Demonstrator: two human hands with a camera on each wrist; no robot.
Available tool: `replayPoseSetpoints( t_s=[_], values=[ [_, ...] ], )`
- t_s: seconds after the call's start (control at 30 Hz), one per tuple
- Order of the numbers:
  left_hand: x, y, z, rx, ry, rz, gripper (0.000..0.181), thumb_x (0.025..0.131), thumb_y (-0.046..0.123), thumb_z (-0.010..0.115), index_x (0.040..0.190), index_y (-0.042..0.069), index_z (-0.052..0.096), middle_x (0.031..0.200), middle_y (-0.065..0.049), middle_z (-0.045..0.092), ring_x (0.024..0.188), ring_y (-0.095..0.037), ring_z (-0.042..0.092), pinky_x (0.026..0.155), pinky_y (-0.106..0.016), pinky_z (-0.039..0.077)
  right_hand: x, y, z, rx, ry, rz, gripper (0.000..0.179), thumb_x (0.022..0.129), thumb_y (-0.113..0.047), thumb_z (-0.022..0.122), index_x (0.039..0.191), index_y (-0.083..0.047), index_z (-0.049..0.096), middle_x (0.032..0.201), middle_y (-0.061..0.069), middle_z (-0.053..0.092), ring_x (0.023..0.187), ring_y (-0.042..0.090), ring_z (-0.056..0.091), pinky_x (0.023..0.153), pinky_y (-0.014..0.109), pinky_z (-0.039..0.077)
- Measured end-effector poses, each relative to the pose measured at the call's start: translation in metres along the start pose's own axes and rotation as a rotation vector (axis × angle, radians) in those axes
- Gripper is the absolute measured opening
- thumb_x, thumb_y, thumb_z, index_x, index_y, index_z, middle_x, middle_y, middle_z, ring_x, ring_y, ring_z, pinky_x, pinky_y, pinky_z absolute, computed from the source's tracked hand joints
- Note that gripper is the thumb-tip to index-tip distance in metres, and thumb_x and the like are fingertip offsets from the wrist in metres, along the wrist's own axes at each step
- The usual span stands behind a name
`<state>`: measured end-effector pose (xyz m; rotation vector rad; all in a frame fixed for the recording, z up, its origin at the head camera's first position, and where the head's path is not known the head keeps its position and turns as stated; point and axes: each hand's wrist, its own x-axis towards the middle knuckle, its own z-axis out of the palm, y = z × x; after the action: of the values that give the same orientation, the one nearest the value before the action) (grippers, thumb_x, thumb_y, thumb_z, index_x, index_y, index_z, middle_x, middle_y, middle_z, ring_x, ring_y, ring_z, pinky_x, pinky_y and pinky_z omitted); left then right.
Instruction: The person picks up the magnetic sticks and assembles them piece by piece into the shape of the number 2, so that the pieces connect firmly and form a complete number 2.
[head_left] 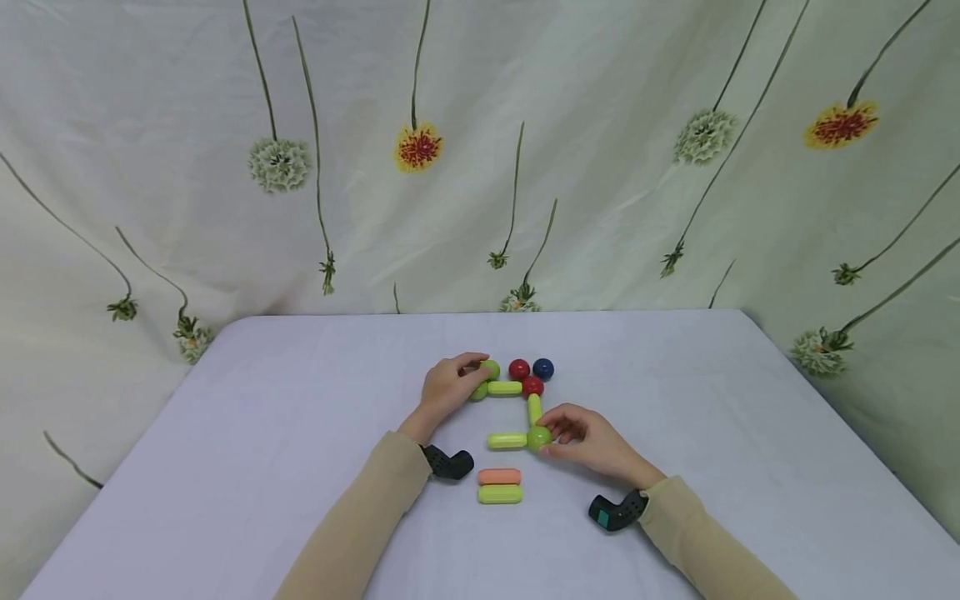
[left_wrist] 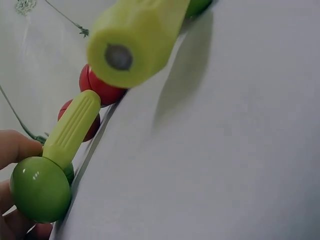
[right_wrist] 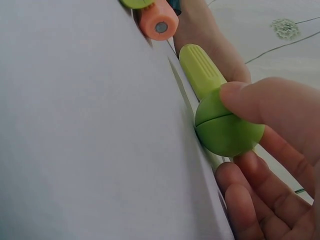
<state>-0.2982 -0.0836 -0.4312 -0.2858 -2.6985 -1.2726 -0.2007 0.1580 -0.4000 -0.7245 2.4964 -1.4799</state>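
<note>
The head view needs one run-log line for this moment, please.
left hand: holds far green ball; right hand: pinches near green ball; orange rod beside yellow rod; blue ball beside red ball

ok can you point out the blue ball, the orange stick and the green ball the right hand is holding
Blue ball point(head_left: 543, 369): head view, middle of its visible side.
Orange stick point(head_left: 499, 477): head view, middle of its length.
Green ball point(right_wrist: 225, 126): right wrist view, near its seam.
</note>
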Motion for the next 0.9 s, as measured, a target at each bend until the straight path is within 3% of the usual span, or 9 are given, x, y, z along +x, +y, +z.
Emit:
replayPoseSetpoints(
  t_s=[0.13,0.33,0.5,0.77,0.9],
  values=[
    [0.002,0.0,0.003,-0.009,0.022,-0.003,0.036,0.086,0.038,0.065,0.116,0.018,0.067,0.103,-0.001,0.065,0.083,-0.017,0.054,0.075,-0.034,0.041,0.0,0.001,0.0,0.002,-0.006,-0.001,0.031,0.083,-0.006,0.07,0.111,0.001,0.061,0.097,0.009,0.061,0.088,0.032,0.054,0.074,0.025,0.045],
    [0.001,-0.009,0.005,-0.274,0.17,-0.034,0.039,0.086,0.038,0.068,0.114,0.012,0.066,0.104,-0.004,0.064,0.09,-0.017,0.055,0.078,-0.03,0.042,0.005,0.022,0.004,-0.003,0.007,-0.006,0.032,0.082,-0.007,0.072,0.111,-0.001,0.062,0.097,0.007,0.061,0.086,0.029,0.054,0.073,0.025,0.045],
    [-0.018,-0.007,0.001,-0.436,0.261,-0.054,0.044,0.086,0.041,0.067,0.117,0.011,0.061,0.11,-0.005,0.06,0.092,-0.018,0.052,0.08,-0.031,0.04,0.008,0.04,0.006,-0.012,0.007,0.004,0.034,0.081,-0.016,0.074,0.112,-0.008,0.063,0.097,0.002,0.06,0.086,0.022,0.054,0.074,0.024,0.046],
    [-0.056,0.004,-0.005,-0.395,0.331,-0.059,0.041,0.089,0.037,0.064,0.118,0.011,0.052,0.11,-0.004,0.053,0.093,-0.018,0.05,0.081,-0.033,0.038,0.009,0.041,0.004,-0.008,0.022,-0.005,0.033,0.08,-0.023,0.075,0.11,-0.015,0.063,0.096,-0.002,0.06,0.085,0.019,0.054,0.075,0.025,0.047],
    [-0.074,0.006,-0.008,-0.392,0.284,-0.046,0.04,0.09,0.03,0.065,0.118,0.007,0.049,0.109,-0.005,0.052,0.094,-0.017,0.049,0.081,-0.032,0.037,0.009,0.041,0.003,-0.008,0.018,-0.007,0.033,0.08,-0.022,0.075,0.11,-0.014,0.063,0.096,-0.002,0.06,0.085,0.018,0.055,0.075,0.025,0.047]
  ],
)
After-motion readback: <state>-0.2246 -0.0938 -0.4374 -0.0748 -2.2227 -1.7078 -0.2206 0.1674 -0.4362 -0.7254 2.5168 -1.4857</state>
